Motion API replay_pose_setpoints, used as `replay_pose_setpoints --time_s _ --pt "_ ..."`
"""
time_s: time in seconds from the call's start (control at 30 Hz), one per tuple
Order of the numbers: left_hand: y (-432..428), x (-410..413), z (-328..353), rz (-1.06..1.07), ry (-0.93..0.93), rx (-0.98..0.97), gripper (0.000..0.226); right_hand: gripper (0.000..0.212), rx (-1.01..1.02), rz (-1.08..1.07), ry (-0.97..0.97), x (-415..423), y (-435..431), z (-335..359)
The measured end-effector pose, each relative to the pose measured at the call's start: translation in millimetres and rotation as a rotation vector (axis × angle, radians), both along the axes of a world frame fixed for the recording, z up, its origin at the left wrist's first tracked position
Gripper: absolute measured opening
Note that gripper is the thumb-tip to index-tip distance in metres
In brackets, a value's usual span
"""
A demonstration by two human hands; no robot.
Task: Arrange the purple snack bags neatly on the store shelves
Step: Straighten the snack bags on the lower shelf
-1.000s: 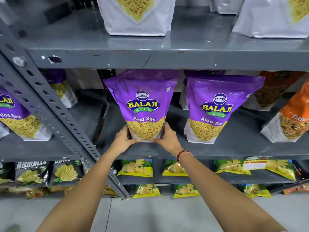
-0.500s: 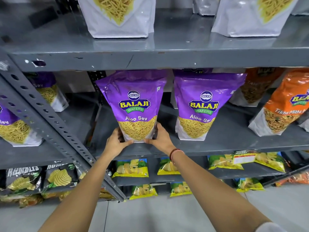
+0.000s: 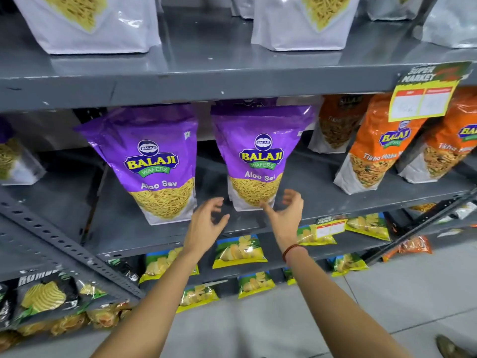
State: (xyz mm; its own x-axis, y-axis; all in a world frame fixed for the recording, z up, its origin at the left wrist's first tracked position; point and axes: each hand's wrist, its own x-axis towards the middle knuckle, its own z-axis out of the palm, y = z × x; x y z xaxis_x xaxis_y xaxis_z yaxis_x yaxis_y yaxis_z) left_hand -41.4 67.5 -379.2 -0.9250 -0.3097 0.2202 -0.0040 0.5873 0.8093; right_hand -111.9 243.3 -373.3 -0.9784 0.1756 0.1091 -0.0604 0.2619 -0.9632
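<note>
Head view. Two purple snack bags stand upright at the front of the middle shelf (image 3: pixel 322 200): the left purple bag (image 3: pixel 152 164) at centre left of the frame and the right purple bag (image 3: pixel 258 156) at centre, near each other with a gap between, both labels facing out. A third purple bag (image 3: pixel 11 156) shows partly at the far left edge, past the slanted perforated upright (image 3: pixel 64 244); another purple top is just visible behind the right purple bag. Judged from this layout, the left purple bag looks placed and the right one is next for straightening; what lies behind cannot be judged.

The left hand (image 3: pixel 206 223) and right hand (image 3: pixel 284 213) hover at the foot of the right purple bag, fingers spread and curled, holding nothing; the right hand seems just to touch its lower corner, though blur makes contact uncertain.

Orange snack bags (image 3: pixel 374 156) crowd the right of the frame, limiting room on that side. A yellow price tag (image 3: pixel 423 99) hangs from the upper shelf edge (image 3: pixel 196 86). White bags (image 3: pixel 85 21) stand above; yellow-green packets (image 3: pixel 240 251) lie on lower shelves.
</note>
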Motion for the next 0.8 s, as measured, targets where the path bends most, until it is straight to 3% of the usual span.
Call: replay_pose_setpoints --time_s 0.17,0.33,0.4,0.53,0.8 --pt "-2 -43 -3 0.021 -0.202 -0.007 0.092 0.102 0.156 0.28 -0.192 -34 30 1" --pt "-6 -60 -9 -0.06 -0.306 0.078 0.112 0.122 0.246 0.466 -0.242 -55 25 -4" --pt "-3 -63 -8 -0.086 -0.315 0.074 0.107 0.115 0.252 0.488 -0.235 -58 22 -2" --pt "6 -70 -1 -0.075 -0.253 0.083 0.073 0.092 0.244 0.483 -0.198 -62 23 3" --pt "27 -73 2 -0.023 -0.187 0.096 0.056 0.089 0.292 0.507 -0.169 -72 41 13"
